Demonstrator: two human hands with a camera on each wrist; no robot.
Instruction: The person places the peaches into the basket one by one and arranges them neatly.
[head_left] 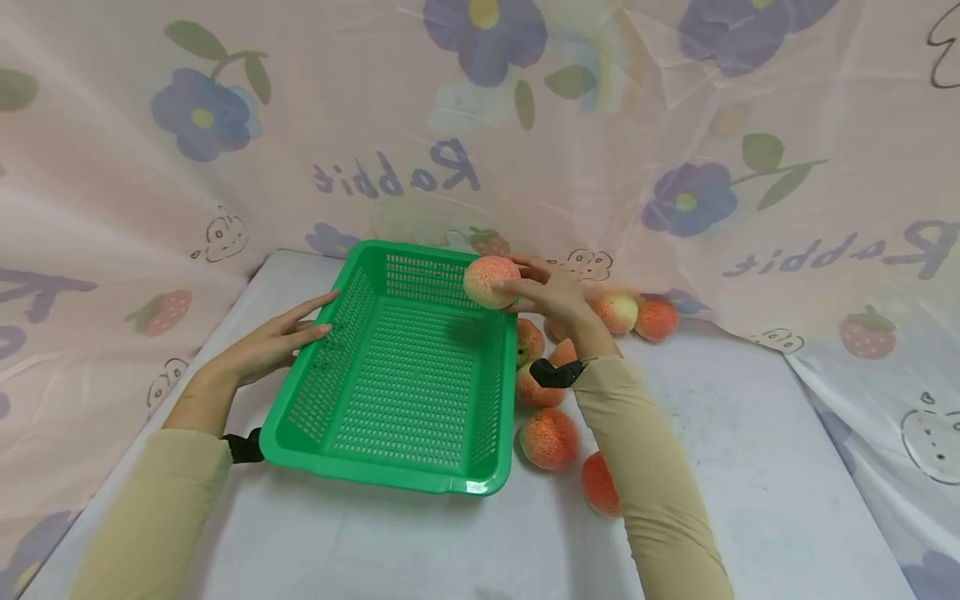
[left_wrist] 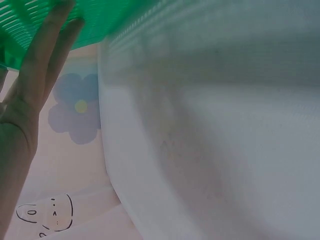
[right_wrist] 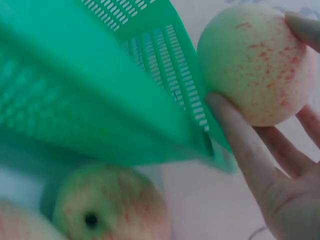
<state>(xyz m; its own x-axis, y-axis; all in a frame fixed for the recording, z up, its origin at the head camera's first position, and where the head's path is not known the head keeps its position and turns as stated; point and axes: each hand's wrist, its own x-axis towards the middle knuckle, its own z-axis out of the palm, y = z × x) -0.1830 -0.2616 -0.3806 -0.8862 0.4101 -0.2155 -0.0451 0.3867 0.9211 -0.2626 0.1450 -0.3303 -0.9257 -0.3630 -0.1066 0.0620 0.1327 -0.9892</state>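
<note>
In the head view a green plastic basket (head_left: 397, 482) with slotted walls stands on the white table, nothing inside it. My right hand (head_left: 558, 296) holds a pale yellow-red peach (head_left: 491, 282) at the basket's far right corner, over the rim. The right wrist view shows fingers and thumb spread around this peach (right_wrist: 257, 65), right beside the basket wall (right_wrist: 165, 70). On the other side, my left hand (head_left: 258, 350) touches the left rim with its fingers extended. In the left wrist view those fingers (left_wrist: 47, 55) lie straight against the basket's outer side.
Several more peaches lie along the basket's right side, among them a red one (head_left: 549, 439) and one partly hidden by my right sleeve (head_left: 602, 485). Two others (head_left: 657, 320) rest by the back edge. A patterned cloth (head_left: 570, 150) hangs behind and beside the table.
</note>
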